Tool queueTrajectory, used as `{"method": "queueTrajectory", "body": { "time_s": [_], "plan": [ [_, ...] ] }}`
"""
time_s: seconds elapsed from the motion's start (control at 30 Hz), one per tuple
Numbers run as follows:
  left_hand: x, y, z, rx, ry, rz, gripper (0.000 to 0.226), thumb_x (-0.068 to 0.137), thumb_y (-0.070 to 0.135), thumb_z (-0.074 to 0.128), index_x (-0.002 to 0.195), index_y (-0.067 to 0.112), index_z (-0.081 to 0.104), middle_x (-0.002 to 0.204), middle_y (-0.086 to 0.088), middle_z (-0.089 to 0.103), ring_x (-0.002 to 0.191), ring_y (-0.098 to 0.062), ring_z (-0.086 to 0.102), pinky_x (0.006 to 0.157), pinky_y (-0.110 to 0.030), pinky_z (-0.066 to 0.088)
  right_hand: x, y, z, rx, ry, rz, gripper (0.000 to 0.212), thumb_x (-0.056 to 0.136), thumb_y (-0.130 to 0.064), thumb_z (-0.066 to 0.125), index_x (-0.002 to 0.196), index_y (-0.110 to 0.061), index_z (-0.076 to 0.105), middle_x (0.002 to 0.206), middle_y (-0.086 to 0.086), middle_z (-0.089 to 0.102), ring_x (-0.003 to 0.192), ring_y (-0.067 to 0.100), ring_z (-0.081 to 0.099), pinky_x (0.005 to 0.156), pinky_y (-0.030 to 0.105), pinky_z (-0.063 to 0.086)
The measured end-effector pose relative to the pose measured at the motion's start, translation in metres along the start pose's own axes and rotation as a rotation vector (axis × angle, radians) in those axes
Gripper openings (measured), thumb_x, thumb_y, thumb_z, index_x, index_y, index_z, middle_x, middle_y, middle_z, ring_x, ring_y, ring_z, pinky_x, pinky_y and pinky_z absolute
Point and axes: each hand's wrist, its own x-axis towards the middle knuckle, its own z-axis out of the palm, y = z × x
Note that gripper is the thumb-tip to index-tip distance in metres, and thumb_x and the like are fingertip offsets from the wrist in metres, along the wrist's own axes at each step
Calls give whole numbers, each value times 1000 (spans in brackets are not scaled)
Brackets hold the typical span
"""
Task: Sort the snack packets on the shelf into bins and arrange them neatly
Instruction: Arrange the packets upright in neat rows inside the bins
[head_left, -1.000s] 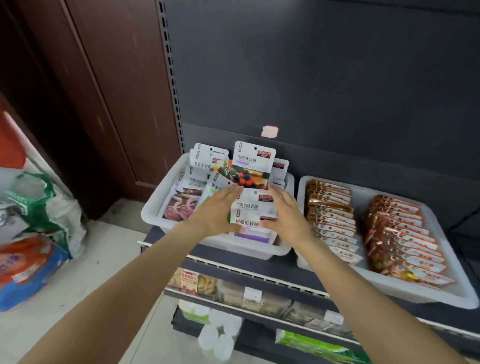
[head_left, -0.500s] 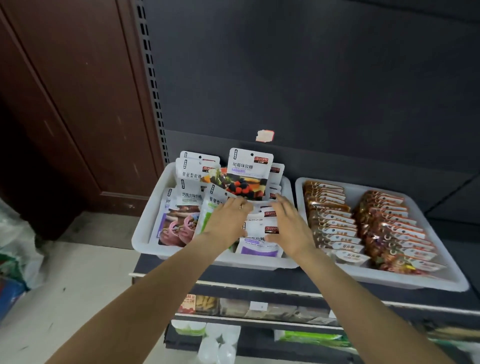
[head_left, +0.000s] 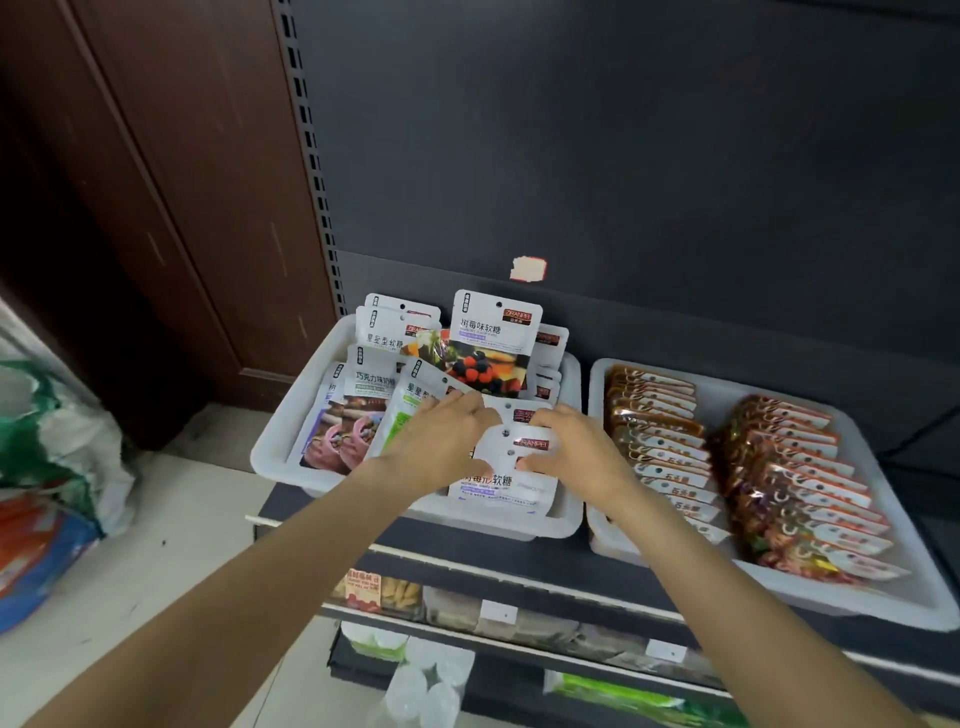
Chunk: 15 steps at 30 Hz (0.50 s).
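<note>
White plastic left bin (head_left: 280, 441) on the dark shelf (head_left: 467, 561) is the landmark of the head view. Inside it, white soft-candy packets (head_left: 496, 343) stand unevenly at the back, while a short stack of white packets (head_left: 511, 467) lies at its front right. The left hand (head_left: 436, 447) and right hand (head_left: 576, 452) press on that stack from either side, fingers fairly straight, neither clamped round it. Right of the bin, a second white tray (head_left: 883, 603) holds 2 tidy rows of orange-brown packets (head_left: 789, 478). Judged risk: the slick packets could slide apart, or the leaning back row could topple forward.
</note>
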Motion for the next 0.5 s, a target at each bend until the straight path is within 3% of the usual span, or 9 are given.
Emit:
{"method": "queueTrajectory", "body": {
  "time_s": [0.07, 0.17, 0.27, 0.33, 0.4, 0.5],
  "plan": [
    [-5, 5, 1, 25, -2, -13, 56, 91, 35, 59, 140, 20, 39, 134, -3, 41, 126, -20, 37, 103, -35, 29, -1, 5, -11, 117, -89, -38, 20, 78, -35, 74, 94, -25, 65, 101, -7, 59, 94, 12, 57, 80, 30, 48],
    [-8, 6, 1, 35, -3, -84, 54, 93, 32, 56, 141, 19, 36, 138, -3, 40, 130, -20, 35, 107, -35, 28, 3, 13, -26, 310, -38, -5, 25, 90, -41, 58, 109, -26, 64, 112, -12, 62, 104, 6, 57, 86, 24, 44],
    [1, 4, 1, 28, 2, -166, 58, 92, 29, 57, 142, 14, 30, 140, -3, 42, 130, -21, 36, 108, -36, 29, 21, 26, -29, 188, 58, 85, 39, 98, -34, 45, 135, -22, 46, 139, -2, 48, 125, 15, 46, 97, 29, 39],
    [9, 3, 2, 29, -17, -209, 62, 91, 28, 59, 143, 13, 27, 141, -4, 41, 132, -22, 35, 108, -37, 29, 32, 33, -23, 92, -7, 120, 46, 99, -28, 45, 144, -22, 34, 150, 3, 36, 135, 20, 37, 106, 34, 34],
    [16, 2, 5, 53, -45, -240, 65, 91, 28, 60, 144, 14, 25, 142, -5, 39, 132, -23, 34, 108, -39, 29, 41, 36, -14, 67, -99, 126, 50, 99, -25, 45, 147, -23, 30, 153, 5, 31, 137, 22, 35, 108, 34, 32],
    [24, -3, 9, 80, -82, -272, 69, 90, 29, 61, 146, 16, 24, 145, -6, 36, 134, -25, 33, 109, -41, 29, 52, 37, -4, 18, -144, 99, 44, 98, -22, 45, 142, -23, 40, 143, 6, 46, 125, 23, 47, 99, 32, 39]
  ]
}}
